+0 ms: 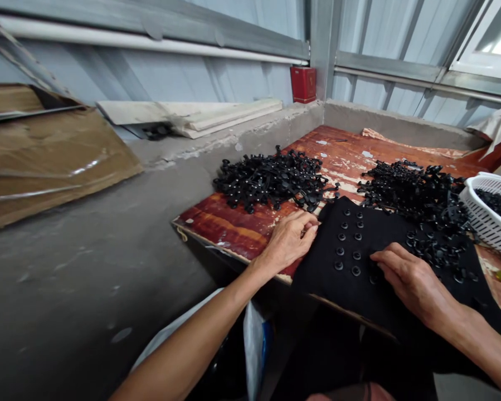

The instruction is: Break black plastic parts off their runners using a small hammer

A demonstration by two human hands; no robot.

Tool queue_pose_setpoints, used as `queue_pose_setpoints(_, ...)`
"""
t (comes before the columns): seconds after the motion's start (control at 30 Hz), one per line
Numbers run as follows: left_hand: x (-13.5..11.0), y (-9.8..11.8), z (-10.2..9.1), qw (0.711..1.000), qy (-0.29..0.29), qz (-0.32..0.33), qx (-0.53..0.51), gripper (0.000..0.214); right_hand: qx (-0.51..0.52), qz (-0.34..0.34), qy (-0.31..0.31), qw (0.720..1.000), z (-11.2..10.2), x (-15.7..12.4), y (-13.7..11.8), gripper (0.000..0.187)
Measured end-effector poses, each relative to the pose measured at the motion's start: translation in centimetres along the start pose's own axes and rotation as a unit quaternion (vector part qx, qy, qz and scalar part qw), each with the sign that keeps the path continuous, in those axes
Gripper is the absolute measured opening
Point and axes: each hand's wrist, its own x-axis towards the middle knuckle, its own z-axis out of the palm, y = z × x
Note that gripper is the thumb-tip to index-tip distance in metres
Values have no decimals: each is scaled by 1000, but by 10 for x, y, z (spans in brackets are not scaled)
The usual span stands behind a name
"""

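Note:
A black cloth [317, 267] lies over the table's front edge, with two columns of small round black pieces [356, 255] standing on it. My right hand [413, 275] is over the cloth just right of these columns, its fingertips pinched together; whatever they hold is hidden. Close to the cloth's left edge, my left hand [290, 239] has its fingers curled closed, and I cannot make out what is in them. Ahead of it lies a heap of black plastic parts [271, 178]. More loose black parts [436, 250] are scattered on the cloth's right side.
On the worn red-brown wooden table [229, 228], a second heap of black parts [413, 189] sits behind the cloth. A white plastic basket [484, 214] with black parts stands at right. A concrete ledge [250, 131] runs behind, with a red box [303, 84]; a cardboard box [53, 161] is left.

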Motion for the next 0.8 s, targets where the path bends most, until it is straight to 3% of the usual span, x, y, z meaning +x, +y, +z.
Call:
queue_pose_setpoints(0.17,-1,-1,2,999,-13,6,37,12,9,9,58,998,-4,19,4,19)
queue_pose_setpoints(0.37,-2,-3,3,999,-10,12,35,11,8,-8,33,999,1,39,8,19)
queue_pose_setpoints(0.53,-4,-6,5,999,-11,20,29,12,-32,21,59,998,-30,21,13,20)
queue_pose_setpoints(0.63,-4,-8,5,999,-10,19,39,12,-89,47,43,994,-46,0,19,22)
queue_pose_setpoints(0.8,-4,-10,4,998,-15,21,53,14,-152,62,-12,986,-42,-21,22,28)
